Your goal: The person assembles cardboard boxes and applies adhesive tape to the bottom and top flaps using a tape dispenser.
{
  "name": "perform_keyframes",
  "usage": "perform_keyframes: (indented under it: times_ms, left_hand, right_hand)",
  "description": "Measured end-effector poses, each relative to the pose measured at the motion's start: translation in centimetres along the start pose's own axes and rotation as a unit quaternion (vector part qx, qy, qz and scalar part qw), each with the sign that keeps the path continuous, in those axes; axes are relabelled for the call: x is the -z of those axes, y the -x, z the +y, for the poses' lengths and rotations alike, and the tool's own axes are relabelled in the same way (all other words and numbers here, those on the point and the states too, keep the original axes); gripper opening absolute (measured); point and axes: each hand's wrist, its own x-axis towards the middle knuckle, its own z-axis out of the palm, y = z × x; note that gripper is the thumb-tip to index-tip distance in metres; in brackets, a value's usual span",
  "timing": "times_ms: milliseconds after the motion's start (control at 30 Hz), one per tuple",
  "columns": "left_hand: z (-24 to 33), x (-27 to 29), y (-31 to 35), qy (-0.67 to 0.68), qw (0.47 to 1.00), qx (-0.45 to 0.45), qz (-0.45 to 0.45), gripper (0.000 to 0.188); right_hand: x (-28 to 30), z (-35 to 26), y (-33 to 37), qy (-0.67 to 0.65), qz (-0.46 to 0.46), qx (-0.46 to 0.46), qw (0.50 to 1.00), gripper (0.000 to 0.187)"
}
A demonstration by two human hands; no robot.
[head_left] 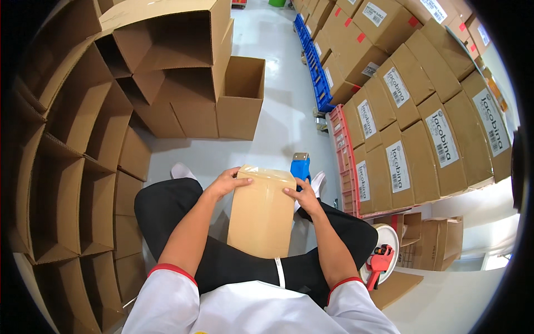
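Observation:
Between my legs a tan cardboard box (pixel 261 217) stands with its closed, taped face toward me. Clear tape shines along its upper part and over its far edge. My left hand (pixel 227 182) grips the far left corner, thumb lying on the face. At the far right edge my right hand (pixel 302 196) holds the box, its thumb pressed on the face and other fingers partly hidden. A blue tape dispenser (pixel 301 165) with a metal end shows just beyond the right hand; whether those fingers touch it I cannot tell.
Open empty cartons (pixel 94 206) are stacked along the left, with more open cartons (pixel 239 100) ahead. Labelled closed cartons (pixel 400 150) fill a red pallet (pixel 345 161) on the right, near a blue pallet (pixel 317 72). A red tape dispenser (pixel 380 264) lies on a round white lid (pixel 391 236).

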Motion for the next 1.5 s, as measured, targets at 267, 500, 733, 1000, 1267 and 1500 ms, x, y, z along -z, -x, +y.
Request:
perform_keyframes:
  times_ms: [267,500,733,1000,1267,1500]
  left_hand:
    - [0.5,0.0,0.7,0.038,0.997,0.069,-0.001,0.053]
    - [-0.4,-0.2,-0.7,0.054,0.994,0.084,0.040,0.052]
    - [-0.3,-0.5,-1.8,0.141,0.966,0.151,0.156,0.032]
    - [-2.0,-0.4,-1.0,0.080,0.952,0.261,0.138,0.040]
    - [-7.2,0.0,-4.3,-0.296,0.950,0.055,0.078,0.041]
    - [-8.9,0.3,-5.9,-0.315,0.944,0.067,0.071,0.050]
  right_hand:
    - [-1.3,-0.1,-0.3,0.021,0.076,0.046,0.996,0.050]
    - [-2.4,-0.1,-2.3,-0.138,0.102,-0.103,0.980,0.030]
    - [-1.7,0.2,-3.8,-0.181,0.071,-0.218,0.956,0.039]
    - [3.4,-1.8,-6.7,-0.264,0.202,-0.085,0.939,0.059]
    - [1.1,-5.8,-8.6,-0.334,-0.034,-0.199,0.921,0.029]
    - [-9.4,-11.5,-10.7,-0.233,-0.037,-0.092,0.967,0.028]
